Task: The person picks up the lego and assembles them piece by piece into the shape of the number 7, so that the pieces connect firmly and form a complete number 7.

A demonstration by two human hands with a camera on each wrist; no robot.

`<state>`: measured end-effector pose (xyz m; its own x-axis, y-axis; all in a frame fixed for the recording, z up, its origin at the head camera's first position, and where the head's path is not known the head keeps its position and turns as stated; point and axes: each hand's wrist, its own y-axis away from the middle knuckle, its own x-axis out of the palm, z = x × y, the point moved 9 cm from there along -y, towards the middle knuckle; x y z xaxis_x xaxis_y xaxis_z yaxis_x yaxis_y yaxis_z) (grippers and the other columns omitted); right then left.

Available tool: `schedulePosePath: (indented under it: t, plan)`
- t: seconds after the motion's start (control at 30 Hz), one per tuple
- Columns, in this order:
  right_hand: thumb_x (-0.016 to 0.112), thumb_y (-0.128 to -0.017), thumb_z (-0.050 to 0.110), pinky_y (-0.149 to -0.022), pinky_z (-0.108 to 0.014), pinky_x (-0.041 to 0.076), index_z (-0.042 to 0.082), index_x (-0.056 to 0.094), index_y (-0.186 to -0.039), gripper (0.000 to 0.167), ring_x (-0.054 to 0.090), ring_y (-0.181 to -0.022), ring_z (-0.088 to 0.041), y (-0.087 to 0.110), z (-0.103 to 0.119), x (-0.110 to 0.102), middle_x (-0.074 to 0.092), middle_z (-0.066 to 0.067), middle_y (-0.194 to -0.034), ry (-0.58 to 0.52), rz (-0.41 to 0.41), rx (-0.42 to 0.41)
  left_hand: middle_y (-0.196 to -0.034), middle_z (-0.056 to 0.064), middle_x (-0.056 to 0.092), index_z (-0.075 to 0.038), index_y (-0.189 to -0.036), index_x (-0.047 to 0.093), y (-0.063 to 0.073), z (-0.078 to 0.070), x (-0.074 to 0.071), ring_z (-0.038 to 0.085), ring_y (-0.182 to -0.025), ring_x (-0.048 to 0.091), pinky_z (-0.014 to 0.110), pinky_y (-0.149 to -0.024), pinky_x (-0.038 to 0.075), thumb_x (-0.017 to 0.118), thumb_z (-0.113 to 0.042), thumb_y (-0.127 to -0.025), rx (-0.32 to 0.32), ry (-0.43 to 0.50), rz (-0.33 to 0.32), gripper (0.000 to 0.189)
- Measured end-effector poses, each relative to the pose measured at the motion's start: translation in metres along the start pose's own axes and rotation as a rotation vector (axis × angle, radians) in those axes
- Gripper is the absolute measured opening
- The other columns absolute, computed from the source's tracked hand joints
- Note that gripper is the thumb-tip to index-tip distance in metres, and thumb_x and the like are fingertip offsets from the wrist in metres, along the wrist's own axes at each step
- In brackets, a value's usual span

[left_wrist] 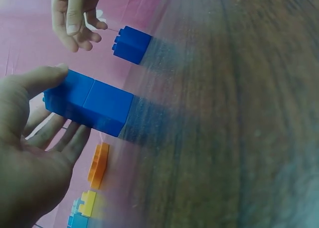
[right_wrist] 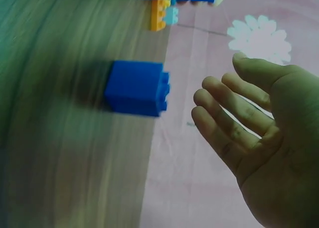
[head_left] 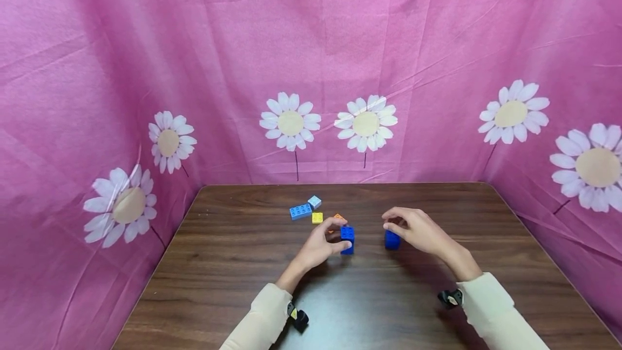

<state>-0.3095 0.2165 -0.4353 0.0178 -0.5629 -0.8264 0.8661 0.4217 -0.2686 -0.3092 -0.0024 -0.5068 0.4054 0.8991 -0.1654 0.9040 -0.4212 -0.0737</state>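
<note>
In the head view, my left hand (head_left: 317,247) grips a stack of two blue toy bricks (head_left: 347,234) upright at the middle of the table. The left wrist view has the thumb on one side of the upper blue brick (left_wrist: 74,91) and fingers on the other. To the right, a single blue brick (head_left: 392,240) stands apart, studs up. My right hand (head_left: 419,229) hovers just above and beside it, fingers loosely bent. A gap separates those fingers from the lone brick (right_wrist: 134,87) in the right wrist view.
Just beyond my left hand lies an orange brick (head_left: 338,217), partly hidden by the fingers. Farther back are a yellow brick (head_left: 317,217), a long light-blue brick (head_left: 301,211) and a pale blue brick (head_left: 315,202). A pink flowered cloth (head_left: 330,42) borders the wooden table (head_left: 233,263).
</note>
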Motion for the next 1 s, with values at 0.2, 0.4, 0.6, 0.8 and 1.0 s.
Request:
schedulePosePath:
  t: [0.2, 0.4, 0.6, 0.8, 1.0]
  plan:
    - [0.079, -0.098, 0.016, -0.081, -0.032, 0.062, 0.007, 0.073, -0.122, 0.026, 0.073, -0.094, -0.015, 0.01, -0.018, -0.001, 0.079, -0.009, -0.108, -0.05, -0.029, 0.024, -0.136, 0.016, 0.067, -0.008, -0.133, 0.067, 0.001, -0.003, -0.003, 0.036, -0.128, 0.067, 0.041, -0.102, 0.06, 0.078, -0.01, -0.098, 0.026, -0.023, -0.028, 0.037]
    - [0.085, -0.093, 0.025, -0.089, -0.039, 0.062, 0.008, 0.07, -0.129, 0.043, 0.074, -0.104, -0.026, 0.021, -0.038, 0.005, 0.077, -0.012, -0.12, -0.102, -0.002, 0.065, -0.133, 0.018, 0.068, -0.008, -0.129, 0.07, 0.0, 0.001, -0.004, 0.036, -0.126, 0.069, 0.036, -0.097, 0.062, 0.078, -0.009, -0.097, 0.026, -0.009, -0.026, 0.033]
    - [0.089, -0.088, 0.027, -0.093, -0.043, 0.061, 0.005, 0.067, -0.133, 0.055, 0.073, -0.11, -0.031, 0.028, -0.051, 0.015, 0.075, -0.012, -0.125, -0.154, 0.019, 0.067, -0.13, 0.018, 0.071, -0.008, -0.128, 0.07, 0.0, 0.005, -0.004, 0.034, -0.123, 0.07, 0.036, -0.095, 0.063, 0.078, -0.012, -0.097, 0.018, -0.009, -0.027, 0.032]
    - [0.092, -0.085, 0.023, -0.093, -0.033, 0.062, 0.004, 0.066, -0.135, 0.06, 0.073, -0.112, -0.023, 0.032, -0.059, 0.027, 0.074, -0.01, -0.126, -0.232, 0.035, 0.076, -0.131, 0.018, 0.07, -0.009, -0.128, 0.07, 0.0, 0.007, -0.003, 0.032, -0.121, 0.071, 0.033, -0.092, 0.063, 0.078, -0.011, -0.098, 0.012, -0.005, -0.025, 0.032]
    - [0.092, -0.086, 0.025, -0.092, -0.027, 0.06, 0.006, 0.065, -0.136, 0.06, 0.074, -0.11, -0.025, 0.035, -0.058, 0.035, 0.074, -0.009, -0.125, -0.232, 0.047, 0.079, -0.131, 0.019, 0.069, -0.005, -0.129, 0.069, 0.0, 0.01, -0.002, 0.033, -0.121, 0.071, 0.033, -0.091, 0.063, 0.078, -0.008, -0.097, 0.012, 0.021, -0.018, 0.034]
